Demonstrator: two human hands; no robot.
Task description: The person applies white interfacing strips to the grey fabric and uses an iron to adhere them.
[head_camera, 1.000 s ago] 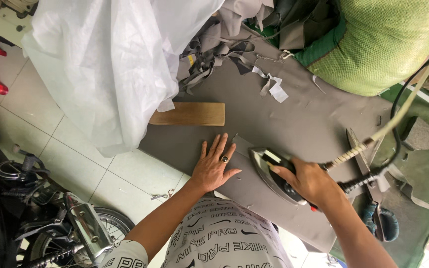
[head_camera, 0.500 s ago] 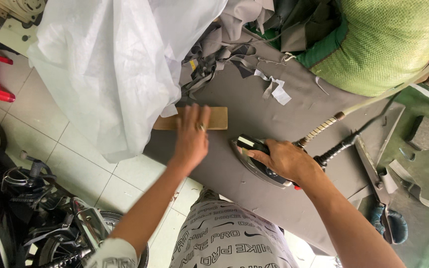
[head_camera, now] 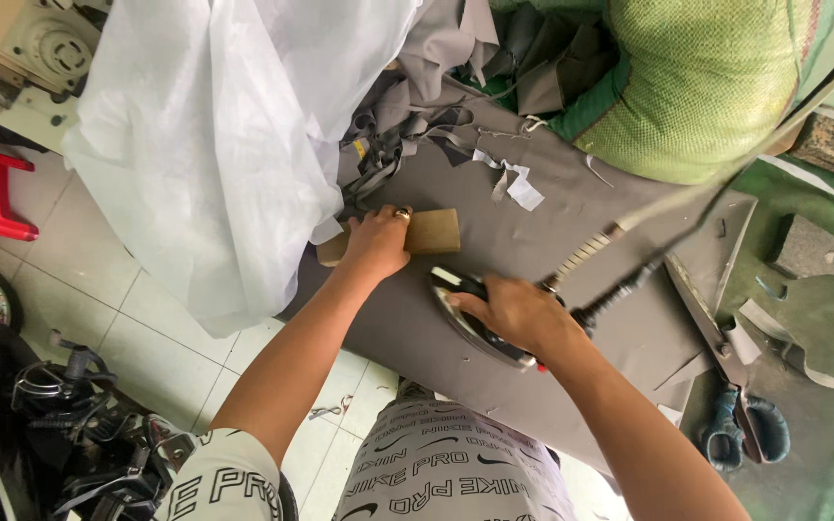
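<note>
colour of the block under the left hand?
Tan brown block, head view; left hand rests on it.
</note>
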